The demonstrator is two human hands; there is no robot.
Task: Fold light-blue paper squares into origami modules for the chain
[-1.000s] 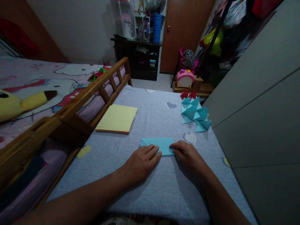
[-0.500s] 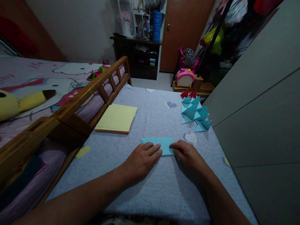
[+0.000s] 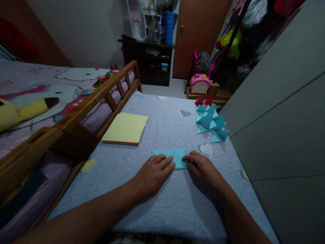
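A light blue sheet of origami paper (image 3: 177, 154), folded into a long rectangle, lies flat on the bed cover in front of me. My left hand (image 3: 157, 169) rests on its left half with the fingers stretched out across it. At the right end, my right hand (image 3: 200, 166) has its thumb and fingertips pinched on the paper's edge. Farther off to the right stand several folded blue paper pieces (image 3: 205, 120) with pointed tips, and red ones (image 3: 203, 101) behind them. To the left lies a stack of square paper (image 3: 125, 128), yellow on top.
A wooden bed rail (image 3: 101, 95) runs along the left side. Beyond it a yellow plush toy (image 3: 27, 113) lies on another bed. A pale cabinet panel (image 3: 281, 135) borders the right. At the back are a dark shelf unit (image 3: 147, 73) and a pink toy case (image 3: 200, 84).
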